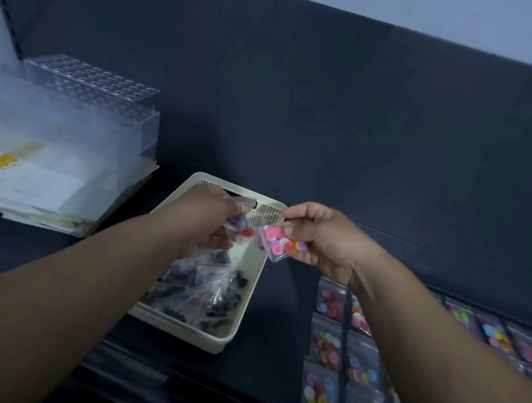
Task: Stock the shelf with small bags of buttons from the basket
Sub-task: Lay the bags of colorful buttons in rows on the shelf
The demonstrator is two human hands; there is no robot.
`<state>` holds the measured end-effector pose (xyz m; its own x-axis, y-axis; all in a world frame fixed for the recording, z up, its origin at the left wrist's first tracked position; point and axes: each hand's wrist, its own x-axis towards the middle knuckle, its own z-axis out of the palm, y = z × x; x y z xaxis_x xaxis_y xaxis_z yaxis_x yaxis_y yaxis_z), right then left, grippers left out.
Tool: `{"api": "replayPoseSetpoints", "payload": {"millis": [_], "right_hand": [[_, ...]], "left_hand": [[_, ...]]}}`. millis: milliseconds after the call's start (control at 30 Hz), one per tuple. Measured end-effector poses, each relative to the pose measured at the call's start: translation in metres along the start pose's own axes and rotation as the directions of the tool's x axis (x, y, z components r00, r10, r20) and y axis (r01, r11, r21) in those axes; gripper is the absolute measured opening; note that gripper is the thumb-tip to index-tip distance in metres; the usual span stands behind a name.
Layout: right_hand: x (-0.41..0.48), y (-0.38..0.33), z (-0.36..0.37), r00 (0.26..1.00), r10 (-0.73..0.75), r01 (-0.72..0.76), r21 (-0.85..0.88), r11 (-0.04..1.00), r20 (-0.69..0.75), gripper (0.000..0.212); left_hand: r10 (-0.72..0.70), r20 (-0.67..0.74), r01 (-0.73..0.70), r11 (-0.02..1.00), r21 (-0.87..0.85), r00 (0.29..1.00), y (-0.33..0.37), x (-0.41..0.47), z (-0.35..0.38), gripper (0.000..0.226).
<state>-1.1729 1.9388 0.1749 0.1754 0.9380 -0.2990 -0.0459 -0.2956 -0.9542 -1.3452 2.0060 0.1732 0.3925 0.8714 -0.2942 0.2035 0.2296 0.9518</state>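
A cream plastic basket (247, 303) sits on the dark shelf (283, 297), holding several clear bags of dark buttons (203, 294). My left hand (211, 224) hovers over the basket and grips a small bag of purple and red buttons (240, 226). My right hand (318, 238), just right of the basket, pinches a small clear bag of pink, red and purple buttons (281, 241). Rows of colourful button bags (348, 362) lie flat on the shelf at the lower right, partly hidden by my right forearm.
A stack of papers and clear plastic sleeves (36, 180) lies at the left, with a clear acrylic rack with holes (94, 86) behind it. The shelf's dark back panel (335, 116) rises behind everything.
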Motion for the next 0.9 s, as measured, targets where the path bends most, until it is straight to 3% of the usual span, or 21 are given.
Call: {"api": "replayPoseSetpoints", "payload": {"millis": [200, 267, 433, 567, 733, 833, 900], "right_hand": [[0.001, 0.000, -0.005, 0.994, 0.000, 0.002, -0.023, 1.000, 0.107, 0.034], [0.003, 0.003, -0.002, 0.992, -0.007, 0.014, -0.059, 0.998, 0.127, 0.028], [0.011, 0.009, -0.012, 0.999, 0.024, -0.025, -0.024, 0.999, -0.032, 0.021], [0.021, 0.011, -0.018, 0.989, 0.041, -0.034, 0.050, 0.998, -0.141, 0.022], [0.035, 0.010, -0.016, 0.974, 0.028, -0.017, 0.052, 0.999, -0.223, 0.019], [0.040, 0.011, -0.015, 0.962, 0.033, -0.024, 0.037, 0.999, -0.269, 0.018], [0.041, 0.013, -0.014, 0.953, 0.047, -0.041, 0.028, 0.999, -0.299, 0.019]], "left_hand": [[0.002, 0.030, -0.001, 0.999, -0.033, 1.000, 0.001, -0.008, 0.021, 0.013], [0.002, 0.062, -0.002, 1.000, -0.001, 0.998, 0.001, -0.007, 0.026, 0.011], [-0.014, -0.005, 0.014, 1.000, 0.008, 1.000, 0.005, 0.011, 0.010, 0.008], [0.029, -0.048, -0.016, 0.970, 0.242, 0.998, -0.002, 0.042, 0.002, 0.012], [0.090, 0.031, -0.092, 0.830, 0.550, 0.995, -0.020, 0.085, 0.012, 0.010], [0.115, 0.206, -0.229, 0.662, 0.714, 0.972, -0.027, 0.103, 0.017, 0.042], [0.133, 0.304, -0.326, 0.537, 0.778, 0.943, -0.030, 0.108, 0.019, 0.045]]}}
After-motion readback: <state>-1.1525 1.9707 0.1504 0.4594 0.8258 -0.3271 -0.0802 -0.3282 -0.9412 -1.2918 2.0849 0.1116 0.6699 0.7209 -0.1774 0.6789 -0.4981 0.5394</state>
